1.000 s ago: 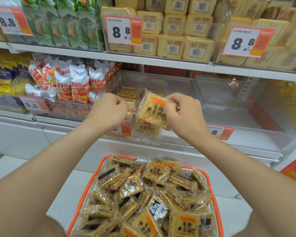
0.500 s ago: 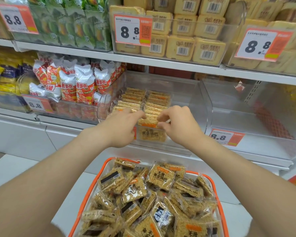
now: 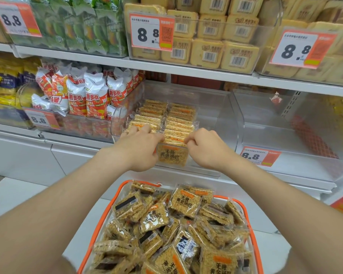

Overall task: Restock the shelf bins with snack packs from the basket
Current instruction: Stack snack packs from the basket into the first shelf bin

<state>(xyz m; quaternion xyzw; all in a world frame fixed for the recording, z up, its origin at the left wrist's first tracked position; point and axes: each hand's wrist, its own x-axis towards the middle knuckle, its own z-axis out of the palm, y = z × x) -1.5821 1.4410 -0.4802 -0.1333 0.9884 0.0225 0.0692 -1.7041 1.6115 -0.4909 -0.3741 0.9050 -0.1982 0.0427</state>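
Front pack (image 3: 172,156) stands upright at the very front of the clear bin (image 3: 224,115), just behind the bin's front wall, label facing out. Middle shelf, centre of view. Both hands are on its top edge. Left hand (image 3: 142,149) has fingers curled, thumb and forefinger pinching the top left corner. Right hand (image 3: 205,150) has fingers curled tight, pinching the top right corner. Forearms reach in from the bottom corners, over the basket.

Behind the front pack, two rows of packs (image 3: 166,117) of the same kind stand on edge, side by side, running toward the back of the bin. The right part of the bin shows bare floor.

Basket (image 3: 246,212), orange rim, sits directly below the hands and is heaped with loose packs (image 3: 183,202), lying at all angles, some label up, some barcode up.

Left neighbour bin holds red-and-white bags (image 3: 95,95), upright and packed close, with a price tag (image 3: 41,120) on its front. Right neighbour bin (image 3: 285,139) is clear plastic too, with an orange price tag (image 3: 258,156) reading 8.8 on its front.

Upper shelf (image 3: 186,71): yellow blocks with barcodes (image 3: 208,54) stacked in a clear bin directly above, green packets (image 3: 83,30) to the left. Large 8.8 tag (image 3: 151,32) is on the front of the yellow-block bin.

White tiled floor (image 3: 18,196) at lower left.
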